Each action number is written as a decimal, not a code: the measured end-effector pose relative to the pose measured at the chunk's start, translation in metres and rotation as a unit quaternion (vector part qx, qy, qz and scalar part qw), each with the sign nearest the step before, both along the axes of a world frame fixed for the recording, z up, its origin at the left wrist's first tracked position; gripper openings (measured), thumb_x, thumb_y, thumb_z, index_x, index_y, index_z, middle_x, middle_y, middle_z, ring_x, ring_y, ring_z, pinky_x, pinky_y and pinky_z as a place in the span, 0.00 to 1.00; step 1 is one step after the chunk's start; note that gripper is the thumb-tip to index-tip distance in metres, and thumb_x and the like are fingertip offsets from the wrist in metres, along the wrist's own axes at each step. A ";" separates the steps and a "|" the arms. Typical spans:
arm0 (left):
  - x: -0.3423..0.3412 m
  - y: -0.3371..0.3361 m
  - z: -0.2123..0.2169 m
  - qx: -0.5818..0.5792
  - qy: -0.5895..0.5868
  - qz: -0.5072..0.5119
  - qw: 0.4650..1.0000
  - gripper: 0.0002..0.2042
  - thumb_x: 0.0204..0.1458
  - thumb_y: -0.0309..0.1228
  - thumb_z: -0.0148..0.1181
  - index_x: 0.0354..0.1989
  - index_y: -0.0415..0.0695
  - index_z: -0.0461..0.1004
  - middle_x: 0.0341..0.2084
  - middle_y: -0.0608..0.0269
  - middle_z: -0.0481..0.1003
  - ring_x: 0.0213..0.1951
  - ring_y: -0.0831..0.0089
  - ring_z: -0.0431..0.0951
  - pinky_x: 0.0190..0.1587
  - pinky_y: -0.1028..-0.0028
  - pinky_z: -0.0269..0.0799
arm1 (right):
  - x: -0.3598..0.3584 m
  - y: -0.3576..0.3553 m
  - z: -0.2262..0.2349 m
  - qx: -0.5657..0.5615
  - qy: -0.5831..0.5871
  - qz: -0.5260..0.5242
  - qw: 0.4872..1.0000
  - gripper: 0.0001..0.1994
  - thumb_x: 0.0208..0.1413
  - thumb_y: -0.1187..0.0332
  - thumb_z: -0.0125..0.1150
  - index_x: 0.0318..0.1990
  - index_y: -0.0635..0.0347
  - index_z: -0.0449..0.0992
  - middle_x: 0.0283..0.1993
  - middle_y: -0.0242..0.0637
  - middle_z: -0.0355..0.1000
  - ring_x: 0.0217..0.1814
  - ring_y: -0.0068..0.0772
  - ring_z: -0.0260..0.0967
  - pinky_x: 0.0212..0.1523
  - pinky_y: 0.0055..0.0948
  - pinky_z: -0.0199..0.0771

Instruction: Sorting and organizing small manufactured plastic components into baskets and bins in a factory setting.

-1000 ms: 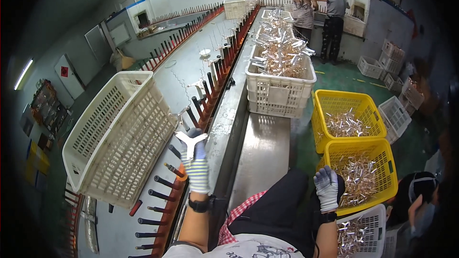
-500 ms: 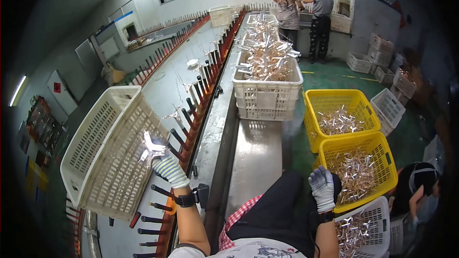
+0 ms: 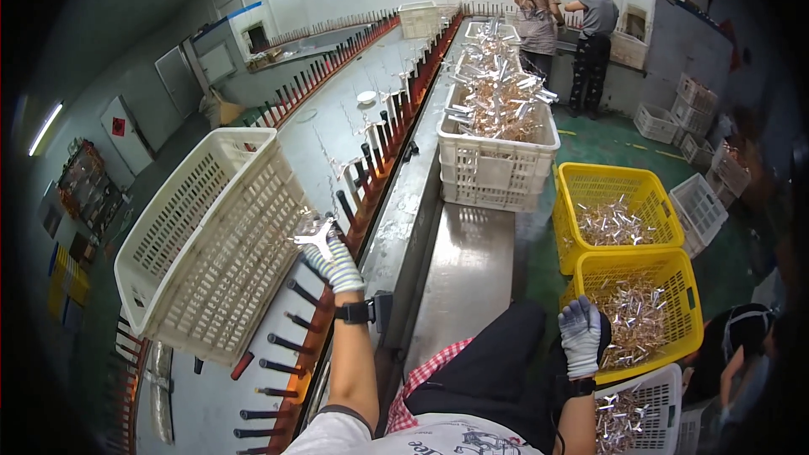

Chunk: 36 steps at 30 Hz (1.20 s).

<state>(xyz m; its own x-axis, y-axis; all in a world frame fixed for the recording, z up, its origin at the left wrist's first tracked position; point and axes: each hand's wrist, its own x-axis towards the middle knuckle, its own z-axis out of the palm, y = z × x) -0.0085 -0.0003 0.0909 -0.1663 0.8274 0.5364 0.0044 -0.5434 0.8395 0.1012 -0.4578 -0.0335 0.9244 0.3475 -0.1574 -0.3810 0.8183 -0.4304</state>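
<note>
My left hand (image 3: 335,268), in a striped knit glove, is closed on a shiny, silvery Y-shaped metal piece (image 3: 314,236). It holds the piece above the conveyor, beside the right side of a tilted white plastic basket (image 3: 223,257). Whether the piece touches the basket I cannot tell. My right hand (image 3: 580,335), in a grey and white glove, lies on my knee with its fingers loosely extended and nothing visible in them. Just beyond it stands a yellow basket (image 3: 689,316) holding many small shiny metal pieces.
Black pegs (image 3: 291,341) line the conveyor's orange edge. Ahead, a white crate (image 3: 497,170) is heaped with metal pieces. A second yellow basket (image 3: 619,173) and a white one (image 3: 670,409) stand on my right. Two people (image 3: 539,17) work at the back; another person (image 3: 737,337) is at the right.
The whole view has swung slightly, so the scene sits further right. My left hand has shifted a little and turned the metal piece flatter. My right hand stays on my knee.
</note>
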 end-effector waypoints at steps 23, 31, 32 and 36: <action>0.022 0.031 -0.032 -0.007 0.178 -0.014 0.984 0.11 0.52 0.32 0.46 0.41 0.41 0.68 0.32 0.55 0.71 0.31 0.66 0.71 0.32 0.71 0.69 | 0.001 0.002 -0.002 -0.013 -0.020 0.006 1.000 0.17 0.60 0.58 0.40 0.45 0.58 0.71 0.39 0.39 0.74 0.40 0.36 0.72 0.43 0.38 0.73; 0.063 0.092 -0.135 0.258 0.472 0.319 0.780 0.10 0.48 0.27 0.46 0.16 0.49 0.69 0.12 0.67 0.68 0.16 0.71 0.70 0.19 0.69 0.65 | -0.001 0.019 -0.004 -0.009 -0.010 0.033 0.999 0.17 0.60 0.58 0.41 0.45 0.58 0.71 0.40 0.38 0.73 0.40 0.36 0.72 0.44 0.37 0.73; 0.074 0.081 -0.124 0.254 0.415 0.164 0.858 0.09 0.48 0.27 0.46 0.17 0.48 0.69 0.15 0.64 0.69 0.19 0.69 0.71 0.21 0.70 0.65 | -0.001 0.008 -0.003 -0.016 -0.010 0.010 1.000 0.17 0.60 0.58 0.41 0.45 0.58 0.71 0.40 0.38 0.73 0.40 0.36 0.72 0.44 0.37 0.73; 0.044 0.078 -0.108 0.289 0.455 0.120 0.833 0.05 0.46 0.24 0.47 0.21 0.44 0.68 0.18 0.65 0.68 0.22 0.69 0.68 0.24 0.73 0.64 | -0.003 0.002 -0.003 -0.018 -0.002 -0.007 1.000 0.17 0.59 0.57 0.41 0.45 0.58 0.71 0.40 0.38 0.73 0.41 0.36 0.71 0.44 0.37 0.72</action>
